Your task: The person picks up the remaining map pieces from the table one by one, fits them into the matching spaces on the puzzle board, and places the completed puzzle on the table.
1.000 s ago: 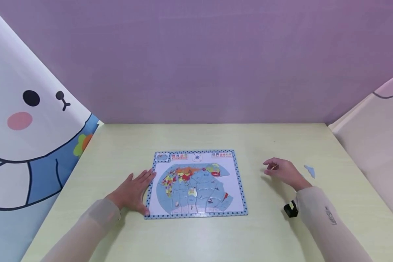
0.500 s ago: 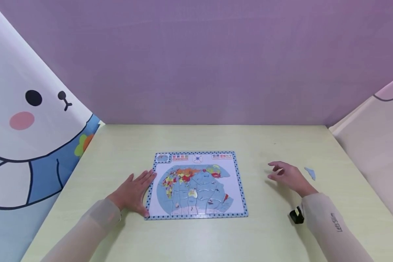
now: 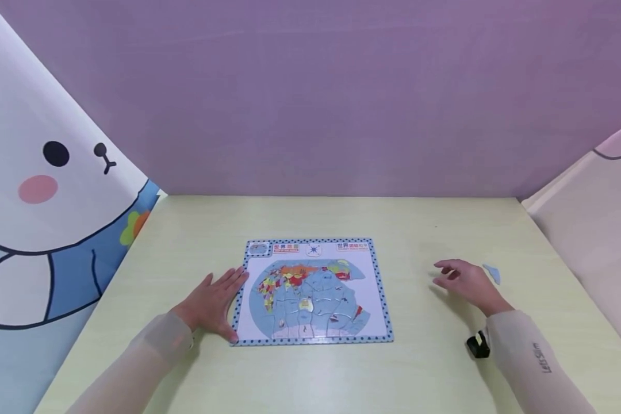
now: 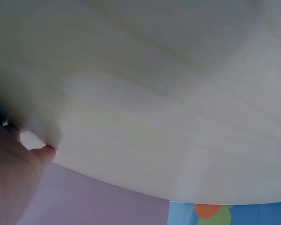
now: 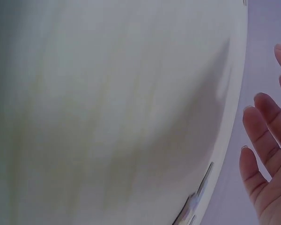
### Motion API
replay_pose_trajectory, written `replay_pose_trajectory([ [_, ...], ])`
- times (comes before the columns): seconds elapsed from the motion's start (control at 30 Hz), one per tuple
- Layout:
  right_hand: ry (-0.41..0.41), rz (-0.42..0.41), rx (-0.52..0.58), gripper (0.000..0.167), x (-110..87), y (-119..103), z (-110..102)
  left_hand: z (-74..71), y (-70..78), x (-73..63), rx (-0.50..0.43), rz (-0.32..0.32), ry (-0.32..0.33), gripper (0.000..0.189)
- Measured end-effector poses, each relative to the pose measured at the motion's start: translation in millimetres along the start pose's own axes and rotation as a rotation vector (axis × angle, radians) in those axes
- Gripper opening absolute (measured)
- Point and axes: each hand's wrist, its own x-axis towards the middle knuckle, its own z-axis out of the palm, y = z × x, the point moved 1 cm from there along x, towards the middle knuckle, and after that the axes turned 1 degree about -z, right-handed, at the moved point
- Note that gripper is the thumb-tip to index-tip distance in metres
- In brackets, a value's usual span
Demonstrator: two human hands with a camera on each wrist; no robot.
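Observation:
A world map jigsaw puzzle (image 3: 310, 299) lies flat on the table, in a board with a blue dotted border. Most of its map is filled with pieces, and a white gap shows on the map's right side. My left hand (image 3: 212, 305) rests along the board's left edge with its fingers straight and thumb spread. To the right of the board, my right hand (image 3: 468, 282) hovers over the table, fingers loosely bent and apart, nothing between them in the right wrist view. A loose light-blue puzzle piece (image 3: 492, 273) lies just beyond that hand.
The pale wooden table (image 3: 310, 379) ends at a purple backdrop (image 3: 310, 103). A cartoon-printed cloth (image 3: 72, 241) hangs at the left, and a pale cloth (image 3: 595, 230) at the right. A black wrist camera (image 3: 478, 345) sits at my right sleeve.
My right hand has drawn away from the board, rightward and nearer to me, and its fingertips have parted. The left hand, the board and the loose piece stay in place.

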Motion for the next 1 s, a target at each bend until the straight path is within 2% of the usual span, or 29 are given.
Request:
replay_pose_trajectory([
  [0.4, -0.001, 0.036, -0.020, 0.042, -13.3, 13.6, -9.5, -0.6, 4.2, 1.9, 0.006, -0.006, 0.003, 0.128],
  [0.57, -0.018, 0.049, -0.004, 0.044, -19.6, 16.9, -16.8, -0.3, 3.9, 2.4, -0.002, -0.015, -0.010, 0.128],
  [1.0, -0.029, 0.071, -0.054, 0.040, -35.6, 32.8, -34.3, 1.5, 0.2, 0.7, -0.018, -0.024, -0.007, 0.129],
])
